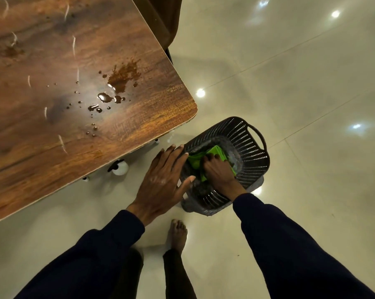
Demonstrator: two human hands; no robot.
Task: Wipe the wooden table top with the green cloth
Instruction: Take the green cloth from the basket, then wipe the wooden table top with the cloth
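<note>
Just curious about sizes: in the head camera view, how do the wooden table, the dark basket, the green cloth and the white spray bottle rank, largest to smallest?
1. wooden table
2. dark basket
3. green cloth, partly under the right hand
4. white spray bottle, partly hidden by the table

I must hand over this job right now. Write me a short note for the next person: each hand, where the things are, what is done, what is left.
Right hand: inside the dark basket on the floor, closed on the green cloth.
Left hand: open, at the basket's near rim; it holds nothing.
Wooden table top: brown spill and scattered drops near its corner, more smears farther left.
Done: the cloth is grasped, not yet lifted out.
Left: lift the cloth, wipe the spill, the drops and the smears.
</note>
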